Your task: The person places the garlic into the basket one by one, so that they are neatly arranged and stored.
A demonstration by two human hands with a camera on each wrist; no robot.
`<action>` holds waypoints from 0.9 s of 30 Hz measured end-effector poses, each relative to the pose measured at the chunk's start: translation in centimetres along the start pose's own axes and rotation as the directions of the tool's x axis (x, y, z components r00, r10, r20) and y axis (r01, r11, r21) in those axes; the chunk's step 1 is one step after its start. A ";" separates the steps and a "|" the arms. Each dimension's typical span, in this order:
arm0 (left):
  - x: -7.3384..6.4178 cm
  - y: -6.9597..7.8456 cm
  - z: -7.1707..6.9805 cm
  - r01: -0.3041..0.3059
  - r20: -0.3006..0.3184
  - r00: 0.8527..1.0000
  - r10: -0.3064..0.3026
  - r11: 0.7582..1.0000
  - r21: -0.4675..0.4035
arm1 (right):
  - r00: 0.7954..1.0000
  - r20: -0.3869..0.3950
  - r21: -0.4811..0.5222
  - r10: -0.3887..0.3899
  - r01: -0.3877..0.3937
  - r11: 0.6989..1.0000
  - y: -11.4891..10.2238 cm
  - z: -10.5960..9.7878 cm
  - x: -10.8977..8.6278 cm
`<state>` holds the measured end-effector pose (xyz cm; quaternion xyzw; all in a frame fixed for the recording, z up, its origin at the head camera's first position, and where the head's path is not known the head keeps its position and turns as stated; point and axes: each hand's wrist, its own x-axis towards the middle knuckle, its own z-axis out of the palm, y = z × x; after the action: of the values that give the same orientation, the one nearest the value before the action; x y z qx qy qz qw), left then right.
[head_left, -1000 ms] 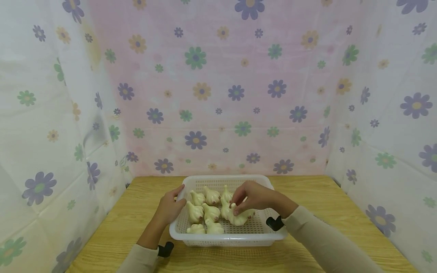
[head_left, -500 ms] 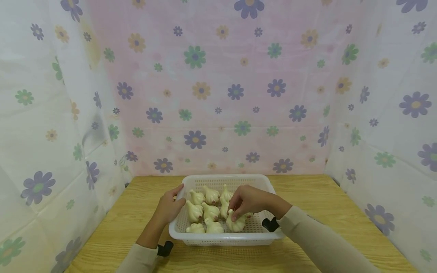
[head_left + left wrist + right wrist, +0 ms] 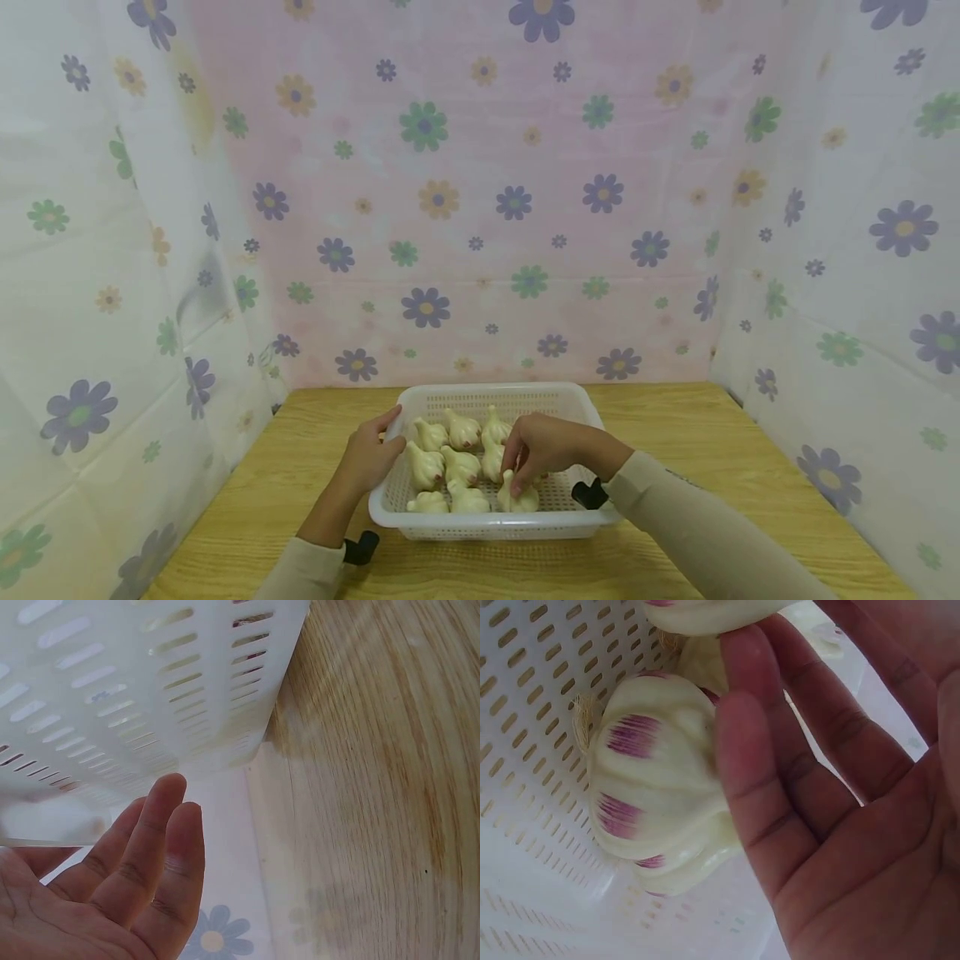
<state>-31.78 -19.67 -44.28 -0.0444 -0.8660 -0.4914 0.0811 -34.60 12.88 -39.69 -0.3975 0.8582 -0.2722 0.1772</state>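
A white plastic basket point(image 3: 495, 519) with slotted walls holds several pale garlic bulbs point(image 3: 461, 467). At its left rim my left hand point(image 3: 365, 458) grips the edge, thumb over the rim; the left wrist view shows its fingers point(image 3: 166, 825) along the outer wall. My right hand point(image 3: 551, 450) reaches into the basket and pinches the neck of a garlic bulb point(image 3: 519, 498) near the front wall. In the right wrist view, part of that bulb point(image 3: 720, 613) shows above the fingertips. Another bulb point(image 3: 656, 765) with purple streaks lies beside these fingers. The right hand partly hides bulbs behind it.
The basket stands on a wood-grain table point(image 3: 300, 467). A flower-printed curtain point(image 3: 480, 200) encloses the back and both sides. Black wrist mounts point(image 3: 362, 548) are worn at both sleeves, the right one above the basket's front right corner.
My right hand has moved a little left and toward the basket's front, lowering the pinched garlic bulb to the front row. My left hand has kept its place on the rim.
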 end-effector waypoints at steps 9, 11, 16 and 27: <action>-0.2 -0.6 -0.1 0.006 -0.015 1.000 -0.006 1.000 0.006 | 1.000 0.019 0.024 0.001 -0.002 1.000 -0.5 0.6 0.3; -0.4 -0.9 -0.2 0.012 -0.015 1.000 -0.012 1.000 0.000 | 1.000 0.028 0.026 -0.002 0.001 1.000 -0.6 0.9 0.3; -0.7 -1.3 -0.5 0.020 -0.019 1.000 -0.020 1.000 -0.009 | 0.999 0.032 0.005 -0.010 0.010 1.000 -0.7 1.4 0.7; -0.5 -1.4 -0.5 0.007 -0.014 1.000 -0.008 0.997 -0.077 | 0.999 0.035 -0.016 -0.017 0.018 1.000 -1.0 1.1 0.6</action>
<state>-31.51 -20.83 -45.33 -0.0407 -0.8460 -0.5250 0.0837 -33.82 11.49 -39.97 -0.4112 0.8536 -0.2598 0.1867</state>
